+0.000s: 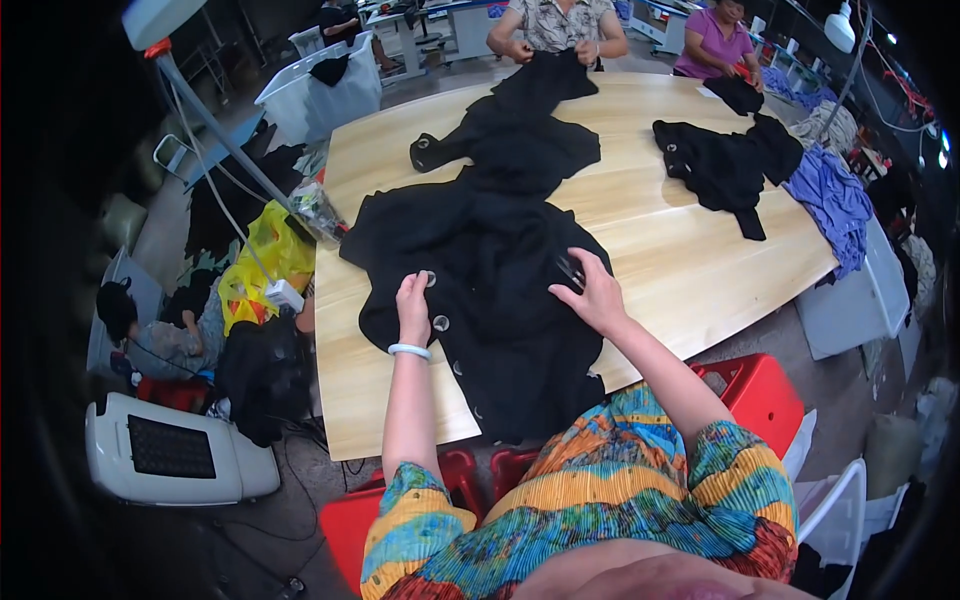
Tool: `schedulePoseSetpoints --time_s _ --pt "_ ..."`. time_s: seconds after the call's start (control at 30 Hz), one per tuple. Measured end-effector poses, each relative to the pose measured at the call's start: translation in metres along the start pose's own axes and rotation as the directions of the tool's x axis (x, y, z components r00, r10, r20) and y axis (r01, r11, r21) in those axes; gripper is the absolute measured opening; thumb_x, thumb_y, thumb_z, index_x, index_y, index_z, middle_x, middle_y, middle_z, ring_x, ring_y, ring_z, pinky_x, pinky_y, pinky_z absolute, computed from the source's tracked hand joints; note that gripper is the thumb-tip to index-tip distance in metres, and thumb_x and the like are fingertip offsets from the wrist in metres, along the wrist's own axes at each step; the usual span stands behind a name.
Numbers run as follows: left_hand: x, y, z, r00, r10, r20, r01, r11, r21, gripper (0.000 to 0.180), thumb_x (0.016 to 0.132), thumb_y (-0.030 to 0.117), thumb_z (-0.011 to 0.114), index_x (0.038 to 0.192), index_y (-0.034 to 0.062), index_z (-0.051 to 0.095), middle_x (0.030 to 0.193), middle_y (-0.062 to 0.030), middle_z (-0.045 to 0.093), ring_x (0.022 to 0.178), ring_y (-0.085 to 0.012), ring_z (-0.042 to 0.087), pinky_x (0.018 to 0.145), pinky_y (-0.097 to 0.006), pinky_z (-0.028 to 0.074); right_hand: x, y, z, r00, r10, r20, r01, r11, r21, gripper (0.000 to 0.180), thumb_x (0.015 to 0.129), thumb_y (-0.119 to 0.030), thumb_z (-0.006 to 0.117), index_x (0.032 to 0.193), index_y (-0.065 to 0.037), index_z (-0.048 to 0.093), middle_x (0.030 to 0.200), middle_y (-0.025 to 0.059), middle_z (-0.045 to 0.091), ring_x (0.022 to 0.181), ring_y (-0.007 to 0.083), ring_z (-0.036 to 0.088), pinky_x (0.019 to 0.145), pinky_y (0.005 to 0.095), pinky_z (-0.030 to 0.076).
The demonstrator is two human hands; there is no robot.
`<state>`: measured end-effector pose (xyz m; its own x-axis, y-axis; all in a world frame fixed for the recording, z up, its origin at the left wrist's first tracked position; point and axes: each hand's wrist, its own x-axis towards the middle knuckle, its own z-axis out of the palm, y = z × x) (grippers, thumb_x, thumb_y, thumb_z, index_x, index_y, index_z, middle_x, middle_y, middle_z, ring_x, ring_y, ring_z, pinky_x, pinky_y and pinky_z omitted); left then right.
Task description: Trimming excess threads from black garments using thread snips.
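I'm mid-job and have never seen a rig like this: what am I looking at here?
There is no machine: a person works with bare hands. The one picture comes from the left of two wide cameras worn on that person's head, looking down, so straight edges bend. The left hand touches a black garment beside a round shiny disc. The right hand seems to hold a small dark tool, too blurred to name. The garment lies on a pale wooden table, with more black cloth beyond it and purple cloth at the table's right edge.

A black garment (490, 300) lies spread, rumpled, on the table (350, 400)
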<state>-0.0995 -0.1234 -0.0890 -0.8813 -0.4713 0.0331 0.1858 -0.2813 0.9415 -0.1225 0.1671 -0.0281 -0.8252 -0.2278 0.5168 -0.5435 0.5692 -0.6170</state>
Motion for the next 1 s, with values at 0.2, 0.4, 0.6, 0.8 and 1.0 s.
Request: schedulePoseSetpoints --time_s 0.2,0.4,0.6,0.8,1.0 --pt "-0.03 0.063 0.011 0.998 -0.017 0.054 0.033 0.948 -0.317 0.011 0.085 0.012 0.052 0.09 0.0035 0.055 0.087 -0.0008 0.055 0.084 -0.0091 0.051 0.077 -0.021 0.038 0.0 0.034 0.026 0.949 0.204 0.241 -0.224 0.973 0.059 0.029 0.067 -0.026 0.067 0.074 -0.002 0.054 0.064 0.0151 0.054 0.064 0.0308 0.056 0.058 0.0356 0.043" --pt "-0.029 0.18 0.038 0.98 0.189 0.058 -0.156 0.92 -0.359 0.014 0.084 0.012 0.052 0.094 0.0041 0.056 0.091 -0.0034 0.057 0.086 -0.0121 0.053 0.081 -0.026 0.041 0.048 -0.028 -0.041 0.854 0.334 0.399 -0.52 0.563 0.642 0.02 0.077 -0.011 0.057 0.092 0.004 0.057 0.082 0.003 0.06 0.075 0.0082 0.054 0.069 0.0224 0.044" --pt "-0.036 0.315 0.05 0.835 0.542 0.095 -0.479 0.801 -0.36 0.024 0.086 0.016 0.048 0.101 -0.002 0.055 0.099 -0.013 0.058 0.094 -0.0222 0.055 0.087 -0.033 0.043 0.101 -0.126 -0.13 0.996 -0.033 -0.077 0.084 0.425 0.901 0.018 0.078 -0.01 0.06 0.093 -0.002 0.056 0.084 0.0004 0.058 0.078 0.0063 0.053 0.077 0.0213 0.04" --pt "-0.044 0.261 0.122 0.894 0.231 0.383 -0.049 0.901 -0.43 0.019 0.081 0.011 0.054 0.095 0.0006 0.06 0.096 -0.0101 0.061 0.094 -0.0186 0.056 0.088 -0.031 0.041 0.083 -0.07 -0.166 0.984 0.114 -0.135 0.06 0.505 0.861 0.014 0.08 -0.008 0.058 0.091 0.0 0.056 0.085 0.0022 0.059 0.078 0.0068 0.054 0.074 0.0195 0.041" --pt "-0.114 0.109 0.166 0.692 -0.45 0.564 0.664 0.703 -0.255 0.007 0.08 0.011 0.056 0.082 0.004 0.057 0.083 -0.0027 0.059 0.082 -0.0121 0.054 0.079 -0.025 0.04 0.0 0.051 -0.133 0.898 0.422 0.128 -0.436 0.893 0.114 0.036 0.077 -0.023 0.062 0.102 0.002 0.053 0.081 0.0019 0.059 0.076 0.009 0.055 0.071 0.0207 0.042"
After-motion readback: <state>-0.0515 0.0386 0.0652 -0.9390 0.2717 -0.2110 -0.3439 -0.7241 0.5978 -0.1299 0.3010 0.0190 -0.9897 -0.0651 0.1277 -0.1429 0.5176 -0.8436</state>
